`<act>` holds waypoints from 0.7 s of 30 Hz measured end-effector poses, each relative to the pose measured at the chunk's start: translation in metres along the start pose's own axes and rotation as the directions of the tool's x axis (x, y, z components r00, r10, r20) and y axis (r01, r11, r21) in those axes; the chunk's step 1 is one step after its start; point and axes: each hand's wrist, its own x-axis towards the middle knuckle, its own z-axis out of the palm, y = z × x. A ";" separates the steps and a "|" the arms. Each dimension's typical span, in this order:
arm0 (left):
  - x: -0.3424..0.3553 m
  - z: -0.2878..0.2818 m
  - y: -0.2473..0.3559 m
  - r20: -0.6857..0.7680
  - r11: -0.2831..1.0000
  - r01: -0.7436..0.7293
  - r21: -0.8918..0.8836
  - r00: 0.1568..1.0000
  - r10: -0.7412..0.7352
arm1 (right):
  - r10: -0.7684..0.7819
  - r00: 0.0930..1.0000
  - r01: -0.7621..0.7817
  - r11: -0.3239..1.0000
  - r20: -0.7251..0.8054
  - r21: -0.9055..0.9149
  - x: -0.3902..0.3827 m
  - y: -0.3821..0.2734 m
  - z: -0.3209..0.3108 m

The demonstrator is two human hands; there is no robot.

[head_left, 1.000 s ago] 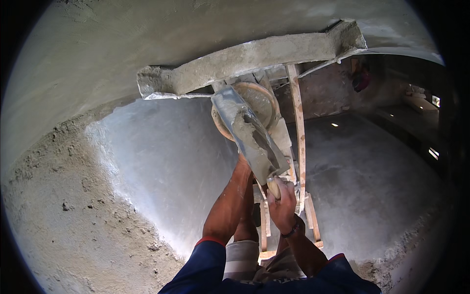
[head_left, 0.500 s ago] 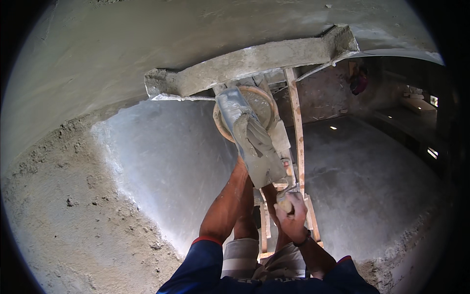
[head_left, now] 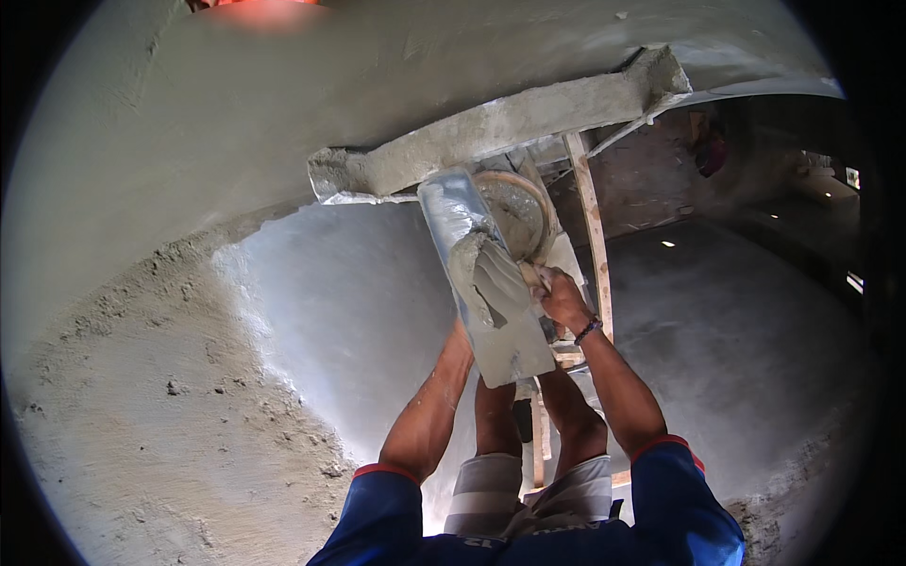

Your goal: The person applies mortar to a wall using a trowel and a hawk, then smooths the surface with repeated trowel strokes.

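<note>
A long metal plasterer's hawk (head_left: 448,209) tilts up in front of me, loaded with a thick fold of wet grey mortar (head_left: 486,274). My left hand (head_left: 461,340) holds it up from beneath; the board hides the fingers. Close to the hawk's right edge, my right hand (head_left: 563,298) is closed round the handle of a trowel (head_left: 528,274), whose blade I cannot make out. Just beyond lies a round bucket (head_left: 547,212) with grey mortar inside, partly covered by the hawk.
A mortar-coated concrete beam (head_left: 500,123) crosses ahead below a smooth plastered surface (head_left: 245,104). A wooden ladder rail (head_left: 593,226) runs down on the right. Rough plaster (head_left: 179,377) spreads at left. Another person (head_left: 710,156) is far off at right. Something orange-red (head_left: 260,9) shows at the top.
My right hand has moved up and forward with the trowel, from near my knees to the hawk's right edge beside the bucket. The hawk shifted slightly. An orange-red shape has appeared at the top.
</note>
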 end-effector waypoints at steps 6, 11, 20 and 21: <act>-0.013 0.044 0.008 0.042 0.994 0.037 0.102 0.998 -0.041 | 0.172 0.944 -0.329 0.420 0.282 0.846 -0.058 -0.024 0.004; -0.016 0.106 0.009 0.115 0.971 0.086 0.222 0.987 -0.114 | 0.029 0.997 -0.078 0.247 0.073 0.966 -0.113 -0.075 -0.030; -0.020 0.235 -0.010 0.200 0.922 0.136 0.363 0.955 -0.219 | -0.054 0.958 0.238 -0.401 -0.281 0.885 -0.143 -0.086 -0.081; -0.019 0.242 -0.013 0.221 0.913 0.131 0.387 0.948 -0.229 | -0.033 0.956 0.254 -0.413 -0.293 0.874 -0.146 -0.091 -0.090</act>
